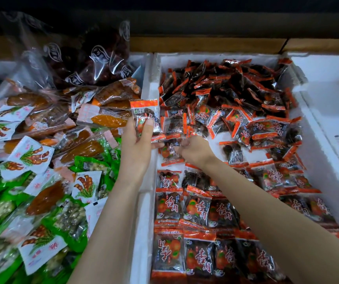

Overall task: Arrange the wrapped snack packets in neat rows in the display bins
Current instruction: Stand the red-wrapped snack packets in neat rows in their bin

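Observation:
A white foam bin [147, 93] holds many orange-and-black wrapped snack packets. The near ones lie flat in rows [197, 210]; the far ones are a loose heap [236, 93]. My left hand [136, 144] holds a small stack of these packets [146, 115] upright over the bin's left wall. My right hand [193, 149] reaches into the bin just beside it and pinches a packet [169, 149] lying at the front of the heap, its fingers curled on the wrapper.
The bin to the left is piled with mixed snacks: white tamarind packets [31, 156], green packs [90, 162], orange vacuum packs [109, 119] and clear bags of dark fruit [95, 60]. Another white foam bin [328, 111] stands at the right.

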Demonstrator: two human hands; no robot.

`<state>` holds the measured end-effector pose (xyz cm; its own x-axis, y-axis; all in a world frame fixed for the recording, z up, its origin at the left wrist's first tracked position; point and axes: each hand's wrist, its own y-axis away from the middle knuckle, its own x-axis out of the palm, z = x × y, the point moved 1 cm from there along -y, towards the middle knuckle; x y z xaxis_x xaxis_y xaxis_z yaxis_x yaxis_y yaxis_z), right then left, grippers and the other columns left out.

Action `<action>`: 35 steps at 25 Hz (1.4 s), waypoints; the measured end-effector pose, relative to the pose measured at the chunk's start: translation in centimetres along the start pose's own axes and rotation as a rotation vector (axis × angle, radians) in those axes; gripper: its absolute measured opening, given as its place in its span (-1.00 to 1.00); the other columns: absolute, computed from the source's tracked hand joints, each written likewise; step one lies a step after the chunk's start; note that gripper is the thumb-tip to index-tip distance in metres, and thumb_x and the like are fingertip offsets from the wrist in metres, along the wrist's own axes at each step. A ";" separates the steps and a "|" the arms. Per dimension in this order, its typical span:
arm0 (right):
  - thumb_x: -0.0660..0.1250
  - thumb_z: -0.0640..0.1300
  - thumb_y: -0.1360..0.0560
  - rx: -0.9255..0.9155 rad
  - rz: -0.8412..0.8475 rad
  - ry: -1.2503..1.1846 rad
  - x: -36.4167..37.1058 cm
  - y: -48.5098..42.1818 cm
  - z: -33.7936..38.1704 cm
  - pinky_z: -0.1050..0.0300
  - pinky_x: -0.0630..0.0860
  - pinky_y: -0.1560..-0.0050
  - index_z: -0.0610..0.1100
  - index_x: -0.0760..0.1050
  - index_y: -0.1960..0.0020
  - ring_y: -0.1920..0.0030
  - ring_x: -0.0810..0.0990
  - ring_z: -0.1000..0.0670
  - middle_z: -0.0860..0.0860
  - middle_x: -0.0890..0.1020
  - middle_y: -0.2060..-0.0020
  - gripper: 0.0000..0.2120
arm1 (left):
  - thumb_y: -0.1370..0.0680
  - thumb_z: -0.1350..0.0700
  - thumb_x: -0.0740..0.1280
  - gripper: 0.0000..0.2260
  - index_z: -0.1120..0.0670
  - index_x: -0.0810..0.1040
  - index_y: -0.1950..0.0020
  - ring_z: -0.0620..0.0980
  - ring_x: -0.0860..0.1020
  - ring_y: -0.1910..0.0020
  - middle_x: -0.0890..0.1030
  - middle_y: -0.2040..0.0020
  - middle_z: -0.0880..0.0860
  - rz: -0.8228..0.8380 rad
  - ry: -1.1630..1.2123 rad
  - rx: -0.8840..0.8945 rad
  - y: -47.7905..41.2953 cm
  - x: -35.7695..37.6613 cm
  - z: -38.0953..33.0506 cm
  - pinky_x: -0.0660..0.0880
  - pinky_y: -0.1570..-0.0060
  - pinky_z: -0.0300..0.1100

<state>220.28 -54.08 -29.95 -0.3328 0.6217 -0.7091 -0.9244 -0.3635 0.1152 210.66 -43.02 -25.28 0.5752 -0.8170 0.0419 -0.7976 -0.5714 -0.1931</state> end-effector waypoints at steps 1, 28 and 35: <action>0.31 -0.09 -0.53 0.004 0.037 0.056 0.0 0.3 0.0 0.08 0.49 0.20 -0.18 0.33 0.42 0.36 0.41 -0.07 -0.10 0.38 0.47 -0.61 | -0.64 0.16 0.20 -0.88 -0.05 0.45 0.01 -0.26 0.56 0.23 0.53 0.13 -0.06 0.000 0.000 -0.002 0.0 0.0 -0.1 0.55 0.30 -0.34; 0.31 -0.23 -0.49 -1.027 -0.305 0.349 -4.9 5.6 1.2 0.12 0.51 0.18 -0.18 0.57 0.08 0.09 0.54 -0.04 -0.04 0.58 0.14 -0.93 | -0.54 0.01 0.33 -0.70 0.14 0.47 -0.18 -0.07 0.67 0.14 0.63 0.01 0.08 0.211 0.242 -0.325 1.2 1.9 0.1 0.62 0.15 -0.11; 0.25 -0.19 -0.57 -0.081 -0.064 0.023 -3.4 0.4 -1.4 0.09 0.48 -0.13 -0.33 0.49 -0.19 0.03 0.54 -0.04 -0.16 0.60 -0.10 -0.73 | -0.58 0.10 0.31 -0.55 0.07 0.27 -0.44 -0.25 0.63 0.07 0.43 -0.37 0.03 0.066 0.254 -0.230 0.2 0.7 0.3 0.63 0.05 -0.09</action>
<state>221.32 -57.31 -28.47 -0.2679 0.6296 -0.7293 -0.9254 -0.3787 0.0130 210.91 -43.67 -25.54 0.4804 -0.8295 0.2849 -0.8683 -0.4956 0.0214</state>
